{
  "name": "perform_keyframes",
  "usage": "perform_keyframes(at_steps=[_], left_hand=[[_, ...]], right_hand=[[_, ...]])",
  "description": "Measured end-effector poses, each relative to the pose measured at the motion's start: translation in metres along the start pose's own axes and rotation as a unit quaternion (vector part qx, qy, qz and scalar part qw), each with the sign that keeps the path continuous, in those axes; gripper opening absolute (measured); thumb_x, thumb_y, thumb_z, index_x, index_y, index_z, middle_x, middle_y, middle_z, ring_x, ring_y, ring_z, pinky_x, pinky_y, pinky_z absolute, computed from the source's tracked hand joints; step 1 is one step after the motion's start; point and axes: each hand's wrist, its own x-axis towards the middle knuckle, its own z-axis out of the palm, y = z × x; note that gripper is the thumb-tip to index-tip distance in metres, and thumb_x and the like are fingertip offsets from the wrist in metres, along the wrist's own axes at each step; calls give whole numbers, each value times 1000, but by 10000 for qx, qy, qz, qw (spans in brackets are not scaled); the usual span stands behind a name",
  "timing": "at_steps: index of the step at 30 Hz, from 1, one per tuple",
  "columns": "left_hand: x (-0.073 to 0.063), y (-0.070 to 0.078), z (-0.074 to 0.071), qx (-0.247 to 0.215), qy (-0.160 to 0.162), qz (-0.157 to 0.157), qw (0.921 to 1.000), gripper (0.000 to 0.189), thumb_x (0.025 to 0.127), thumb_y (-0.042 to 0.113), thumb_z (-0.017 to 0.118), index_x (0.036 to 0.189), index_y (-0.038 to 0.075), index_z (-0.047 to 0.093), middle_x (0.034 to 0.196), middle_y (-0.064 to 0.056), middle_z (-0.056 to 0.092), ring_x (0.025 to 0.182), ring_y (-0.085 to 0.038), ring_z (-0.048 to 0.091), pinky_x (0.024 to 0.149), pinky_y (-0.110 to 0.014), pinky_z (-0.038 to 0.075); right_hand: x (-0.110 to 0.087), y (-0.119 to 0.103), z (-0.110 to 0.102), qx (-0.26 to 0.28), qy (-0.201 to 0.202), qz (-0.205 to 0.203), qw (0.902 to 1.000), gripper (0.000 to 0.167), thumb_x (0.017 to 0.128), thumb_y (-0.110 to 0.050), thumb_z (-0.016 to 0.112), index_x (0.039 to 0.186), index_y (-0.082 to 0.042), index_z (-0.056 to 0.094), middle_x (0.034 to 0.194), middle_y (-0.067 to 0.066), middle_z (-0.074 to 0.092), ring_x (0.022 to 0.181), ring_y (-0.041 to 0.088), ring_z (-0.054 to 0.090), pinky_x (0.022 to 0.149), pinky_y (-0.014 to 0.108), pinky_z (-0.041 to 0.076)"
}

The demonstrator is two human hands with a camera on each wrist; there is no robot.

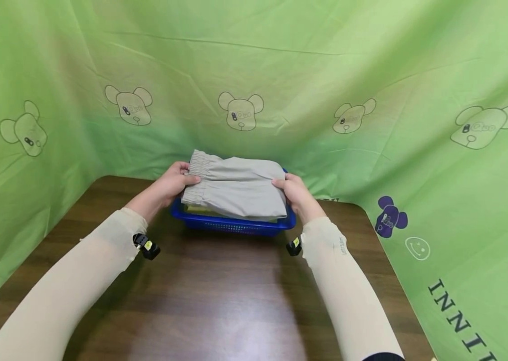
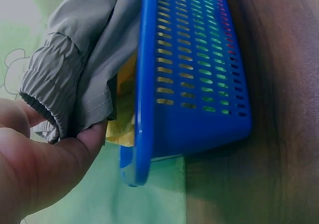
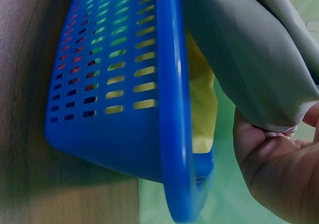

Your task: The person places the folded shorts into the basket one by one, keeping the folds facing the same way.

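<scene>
Folded grey pants (image 1: 240, 188) with gathered elastic edges at the left lie over the top of a blue plastic basket (image 1: 231, 225). My left hand (image 1: 172, 181) pinches their gathered end, the thumb on top. At the opposite end my right hand (image 1: 296, 193) grips the smooth folded edge. Both wrist views show the grey cloth (image 2: 84, 50) held at the level of the basket rim or just above it. Beneath it, yellow cloth (image 3: 202, 99) shows inside the basket. Red and green colours appear through the basket's slots; what they belong to is hidden.
The basket stands near the far edge of a brown wooden table (image 1: 218, 291). A green curtain (image 1: 290, 65) with printed bear heads hangs close behind the basket and along both sides of the table.
</scene>
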Motion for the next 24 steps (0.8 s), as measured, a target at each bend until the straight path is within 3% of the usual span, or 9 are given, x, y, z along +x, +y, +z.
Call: perform_keyframes(at_steps=[9, 17, 24], left_hand=[[10, 0, 1, 285, 29, -54, 9996, 57, 101, 6, 60, 143, 0, 23, 123, -15, 50, 82, -13, 61, 69, -24, 55], [16, -7, 2, 914, 261, 24, 9955, 57, 99, 8, 63, 143, -3, 27, 133, -22, 50, 99, -22, 57, 77, -25, 50], [18, -11, 5, 1469, 535, 251, 9874, 57, 95, 6, 66, 140, -8, 32, 129, -22, 48, 112, -30, 50, 89, -31, 44]], right_hand=[[12, 6, -1, -63, 19, 131, 9999, 22, 104, -13, 57, 123, -1, 55, 92, 0, 62, 76, 12, 63, 69, 28, 54], [15, 5, -1, -594, 11, 151, 9981, 38, 106, -18, 54, 138, 1, 50, 113, 9, 58, 88, 18, 61, 78, 32, 53], [18, 9, 1, -722, 94, 241, 9971, 39, 105, -14, 55, 139, 4, 50, 121, 12, 57, 98, 22, 59, 88, 35, 52]])
